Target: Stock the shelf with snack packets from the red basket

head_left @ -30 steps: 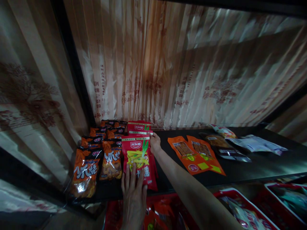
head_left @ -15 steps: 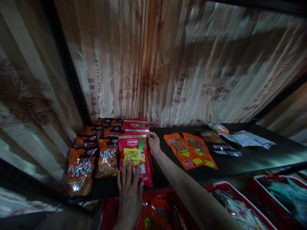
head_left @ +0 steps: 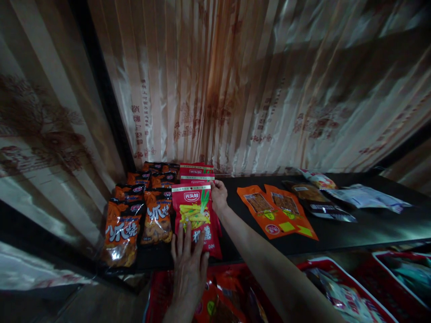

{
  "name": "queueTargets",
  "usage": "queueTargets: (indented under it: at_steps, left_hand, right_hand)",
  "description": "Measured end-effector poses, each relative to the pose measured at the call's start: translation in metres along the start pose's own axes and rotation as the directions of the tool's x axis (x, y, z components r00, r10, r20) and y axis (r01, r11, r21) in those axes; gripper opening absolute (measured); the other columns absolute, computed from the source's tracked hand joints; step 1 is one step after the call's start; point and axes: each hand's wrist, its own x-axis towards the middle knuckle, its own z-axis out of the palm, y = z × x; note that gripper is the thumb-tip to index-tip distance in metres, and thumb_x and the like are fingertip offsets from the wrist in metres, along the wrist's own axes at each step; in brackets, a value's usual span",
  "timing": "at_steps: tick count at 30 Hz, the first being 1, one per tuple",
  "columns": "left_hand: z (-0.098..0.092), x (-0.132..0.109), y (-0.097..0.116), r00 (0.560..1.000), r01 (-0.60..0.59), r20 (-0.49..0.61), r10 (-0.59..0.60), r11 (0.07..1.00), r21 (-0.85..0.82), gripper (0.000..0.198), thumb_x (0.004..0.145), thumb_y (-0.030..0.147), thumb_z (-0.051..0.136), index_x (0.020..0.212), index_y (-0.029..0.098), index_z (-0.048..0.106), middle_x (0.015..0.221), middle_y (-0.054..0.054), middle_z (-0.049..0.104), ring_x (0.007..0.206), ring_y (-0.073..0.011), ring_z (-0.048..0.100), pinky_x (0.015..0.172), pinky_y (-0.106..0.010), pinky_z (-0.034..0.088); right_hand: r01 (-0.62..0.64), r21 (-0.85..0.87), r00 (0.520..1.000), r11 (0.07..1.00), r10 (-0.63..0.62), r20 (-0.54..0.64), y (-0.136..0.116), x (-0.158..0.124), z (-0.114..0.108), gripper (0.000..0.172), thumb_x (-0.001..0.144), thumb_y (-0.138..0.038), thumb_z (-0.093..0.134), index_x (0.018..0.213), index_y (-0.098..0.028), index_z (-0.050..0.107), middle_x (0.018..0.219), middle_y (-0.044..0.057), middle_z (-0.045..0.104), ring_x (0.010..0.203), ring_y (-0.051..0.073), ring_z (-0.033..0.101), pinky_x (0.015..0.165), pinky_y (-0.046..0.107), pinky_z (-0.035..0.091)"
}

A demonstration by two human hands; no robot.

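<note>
A red snack bag [head_left: 195, 213] with yellow sticks and green scallion printed on it stands leaning on the black shelf, in front of more red bags [head_left: 197, 167]. My left hand [head_left: 189, 264] lies with fingers spread over the lower front of this bag. At its upper right edge is my right hand [head_left: 218, 194], its fingers curled round the edge; part of them is hidden behind the bag. Just left of the red bags stand rows of orange-and-black snack bags [head_left: 121, 235].
Two flat orange packets [head_left: 274, 208] lie right of my right hand on the shelf [head_left: 367, 229]. Beyond them are a dark packet [head_left: 316, 199] and pale packets [head_left: 373, 195]. Red bins with white rims [head_left: 332, 264] sit below the shelf edge. A pleated curtain [head_left: 215, 89] hangs behind.
The view has shifted, so everything appears a little further right. My left hand stays against the bag's front and my right hand at its edge; the bag's top looks slightly higher.
</note>
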Motion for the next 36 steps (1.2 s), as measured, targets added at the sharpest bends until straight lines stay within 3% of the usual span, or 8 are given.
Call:
queueTargets:
  at_steps: [6, 10, 16, 21, 27, 36]
  left_hand:
    - [0.0, 0.0, -0.003, 1.0, -0.017, 0.003, 0.017, 1.0, -0.004, 0.048, 0.085, 0.025, 0.051, 0.132, 0.032, 0.046, 0.148, -0.007, 0.034, 0.139, -0.0285, 0.022, 0.105, -0.051, 0.031]
    - [-0.002, 0.0, -0.003, 0.999, -0.045, 0.015, 0.044, 0.999, 0.027, 0.051, 0.085, 0.019, 0.049, 0.134, 0.031, 0.043, 0.149, -0.008, 0.032, 0.139, -0.0283, 0.021, 0.104, -0.051, 0.032]
    - [0.0, 0.0, 0.002, 1.0, 0.014, 0.002, -0.014, 1.0, 0.026, 0.052, 0.086, 0.018, 0.046, 0.137, 0.025, 0.04, 0.146, -0.009, 0.037, 0.14, -0.029, 0.016, 0.105, -0.052, 0.029]
    - [0.0, -0.001, 0.005, 1.0, 0.01, 0.002, -0.01, 1.0, 0.025, 0.05, 0.086, 0.017, 0.045, 0.136, 0.022, 0.042, 0.144, -0.009, 0.04, 0.141, -0.0286, 0.012, 0.106, -0.052, 0.028]
    - [0.007, -0.003, -0.002, 0.998, -0.052, -0.016, 0.053, 0.997, 0.051, 0.052, 0.086, 0.02, 0.047, 0.138, 0.023, 0.039, 0.144, -0.01, 0.04, 0.141, -0.0279, 0.013, 0.107, -0.053, 0.028]
    - [0.003, 0.004, -0.003, 0.993, -0.108, -0.033, 0.111, 0.99, 0.092, 0.047, 0.086, 0.016, 0.046, 0.133, 0.021, 0.045, 0.142, -0.013, 0.042, 0.137, -0.029, 0.027, 0.106, -0.055, 0.029]
  right_hand:
    - [0.002, -0.089, 1.0, 0.996, -0.002, -0.003, 0.001, 0.004, -0.002, 0.026, 0.065, -0.043, 0.066, 0.075, -0.022, 0.055, 0.062, -0.004, 0.062, 0.058, 0.013, 0.058, 0.055, 0.025, 0.047]
    - [0.014, -0.169, 0.999, 0.986, -0.008, 0.033, -0.007, -0.006, -0.017, 0.025, 0.069, -0.042, 0.065, 0.083, -0.022, 0.061, 0.077, 0.0, 0.068, 0.075, 0.017, 0.063, 0.063, 0.025, 0.049]
    - [0.053, -0.262, 0.997, 0.964, -0.038, 0.061, -0.004, -0.052, -0.062, 0.027, 0.071, -0.038, 0.063, 0.095, -0.025, 0.062, 0.098, 0.003, 0.067, 0.095, 0.02, 0.06, 0.08, 0.03, 0.05]
    - [0.147, -0.44, 0.989, 0.886, -0.138, 0.052, -0.003, -0.091, -0.088, 0.031, 0.074, -0.038, 0.06, 0.101, -0.023, 0.062, 0.107, 0.007, 0.064, 0.104, 0.023, 0.057, 0.091, 0.035, 0.045]
    - [0.105, -0.572, 0.99, 0.814, -0.028, 0.141, -0.021, -0.11, -0.083, 0.031, 0.081, -0.044, 0.048, 0.098, -0.023, 0.064, 0.104, 0.007, 0.065, 0.097, 0.023, 0.059, 0.089, 0.036, 0.044]
    - [0.221, -0.588, 0.972, 0.778, -0.123, 0.202, -0.022, -0.111, -0.079, 0.035, 0.076, -0.051, 0.055, 0.088, -0.02, 0.064, 0.105, 0.009, 0.061, 0.1, 0.023, 0.058, 0.091, 0.038, 0.045]
